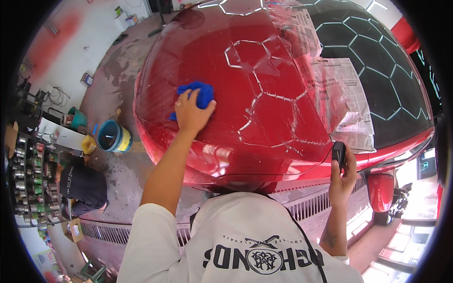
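My left hand [191, 113] presses a bunched blue cloth [204, 95] against the red hood [222, 113] of a car, left of its middle. Thumb and fingers are curled over the cloth, and part of it sticks out beyond the fingertips. At the hood's right side, my right hand [343, 174] grips a small black block-like object [338, 153], held upright near the car's edge. Its exact kind does not show. White hexagonal light reflections and wet-looking streaks lie across the red paint.
Newspaper sheets [344, 89] cover the hood's rear edge and part of the dark windshield [377, 61]. A red side mirror [380, 192] juts out at right. On the floor to the left stands a blue bucket [113, 137]. A person in black [85, 185] crouches near a rack of cans [33, 174].
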The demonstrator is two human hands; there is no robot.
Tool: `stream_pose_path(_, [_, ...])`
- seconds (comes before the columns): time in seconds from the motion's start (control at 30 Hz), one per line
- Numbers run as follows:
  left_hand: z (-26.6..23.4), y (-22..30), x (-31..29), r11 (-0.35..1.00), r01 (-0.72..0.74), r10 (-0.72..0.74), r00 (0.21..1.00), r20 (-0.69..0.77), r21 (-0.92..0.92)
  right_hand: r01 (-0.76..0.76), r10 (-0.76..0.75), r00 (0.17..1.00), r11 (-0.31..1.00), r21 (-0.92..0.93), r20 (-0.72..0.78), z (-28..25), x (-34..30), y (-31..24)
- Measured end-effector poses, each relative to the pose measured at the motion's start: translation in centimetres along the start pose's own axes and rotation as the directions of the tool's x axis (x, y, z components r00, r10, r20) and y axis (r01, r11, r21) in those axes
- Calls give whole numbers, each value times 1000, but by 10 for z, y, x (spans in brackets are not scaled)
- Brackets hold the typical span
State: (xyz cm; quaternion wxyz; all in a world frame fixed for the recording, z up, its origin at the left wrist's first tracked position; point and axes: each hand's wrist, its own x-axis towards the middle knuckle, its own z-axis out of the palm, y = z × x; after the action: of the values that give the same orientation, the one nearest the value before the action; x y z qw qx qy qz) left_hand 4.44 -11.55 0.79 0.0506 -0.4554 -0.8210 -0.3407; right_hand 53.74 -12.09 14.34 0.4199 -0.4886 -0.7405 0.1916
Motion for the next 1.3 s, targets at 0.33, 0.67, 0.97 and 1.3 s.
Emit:
stream_pose_path(0.33, [45,265,-92,897,-325,380,914,145,-301,-6,5,1000,958,288,6,-15,-8,34])
stream_pose_path(0.67, [34,241,-99,771,-509,586,802,113,-383,-45,33,998,961,272,50,-16,-1,39])
stream_pose_path(0.97, [21,111,-4,978,-207,207,976,63,-11,-65,70,997,956,287,-9,-24,-22,39])
stream_pose_path(1.3, [40,149,-32,980,-192,186,977,101,60,-158,178,983,950,271,-52,-33,-76,56])
